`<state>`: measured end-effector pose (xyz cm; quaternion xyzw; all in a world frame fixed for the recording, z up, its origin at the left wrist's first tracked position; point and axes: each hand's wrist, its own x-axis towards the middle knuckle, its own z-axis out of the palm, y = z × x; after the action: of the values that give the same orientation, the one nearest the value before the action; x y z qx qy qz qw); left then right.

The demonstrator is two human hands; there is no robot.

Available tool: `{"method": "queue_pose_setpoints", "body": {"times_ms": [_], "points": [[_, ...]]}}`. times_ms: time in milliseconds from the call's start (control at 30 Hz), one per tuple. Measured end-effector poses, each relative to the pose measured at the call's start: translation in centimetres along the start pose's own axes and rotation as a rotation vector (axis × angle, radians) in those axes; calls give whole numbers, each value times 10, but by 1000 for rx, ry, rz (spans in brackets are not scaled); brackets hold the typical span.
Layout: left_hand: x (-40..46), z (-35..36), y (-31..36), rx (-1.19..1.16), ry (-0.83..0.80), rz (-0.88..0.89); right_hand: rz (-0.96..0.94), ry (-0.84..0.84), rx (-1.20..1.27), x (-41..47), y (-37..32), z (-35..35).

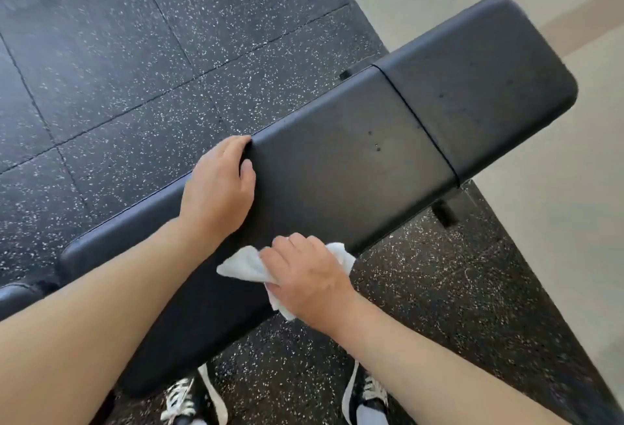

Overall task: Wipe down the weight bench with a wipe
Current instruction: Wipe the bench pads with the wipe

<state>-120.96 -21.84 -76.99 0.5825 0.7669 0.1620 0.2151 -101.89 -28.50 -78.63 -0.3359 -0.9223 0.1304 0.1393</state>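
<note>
1. The bench (337, 167) runs long from lower left to upper right.
2. The right hand (309, 284) grips the wipe (241, 266) at the near edge.
3. The left hand (219, 188) grips the far edge, fingers curled over it.
4. The unwiped length appears to lie up-right, nearer the right hand.

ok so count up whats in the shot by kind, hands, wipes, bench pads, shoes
Hands: 2, the left hand gripping the far edge of the bench, the right hand holding the wipe
Wipes: 1, the white wipe on the near edge of the bench
Bench pads: 2, the long pad and the short pad
Shoes: 2, left shoe and right shoe
Total: 7
</note>
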Motion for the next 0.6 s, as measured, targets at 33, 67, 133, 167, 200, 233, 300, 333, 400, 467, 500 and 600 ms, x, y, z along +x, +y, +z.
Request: {"method": "queue_pose_setpoints", "body": {"times_ms": [33, 67, 133, 167, 200, 233, 300, 333, 400, 467, 500, 600], "points": [[6, 6, 7, 22, -12, 37, -57, -15, -3, -1, 13, -6], [14, 12, 15, 31, -26, 65, -67, -12, -17, -2, 31, -14], [31, 26, 31, 22, -29, 65, 56, 78, -94, -4, 83, -32], [40, 33, 39, 16, -12, 20, 179, 140, -130, -7, 112, -42], [48, 38, 45, 5, 20, -67, 316, 189, -139, -10, 137, -53], [57, 40, 50, -10, 58, -184, 453, 228, -115, -13, 157, -62], [76, 47, 58, 11, 120, -421, 671, 289, -54, -17, 174, -67], [83, 50, 61, 69, 134, -489, 741, 317, -50, -15, 168, -63], [88, 56, 63, 171, 144, -517, 782, 331, -49, -9, 135, -44], [89, 60, 62, 216, 153, -494, 646, 284, 4, 1, 83, -24], [89, 62, 61, 232, 161, -489, 529, 252, 21, 2, 57, -14], [92, 66, 60, 272, 173, -494, 204, 170, 87, 0, 17, 6]]}}
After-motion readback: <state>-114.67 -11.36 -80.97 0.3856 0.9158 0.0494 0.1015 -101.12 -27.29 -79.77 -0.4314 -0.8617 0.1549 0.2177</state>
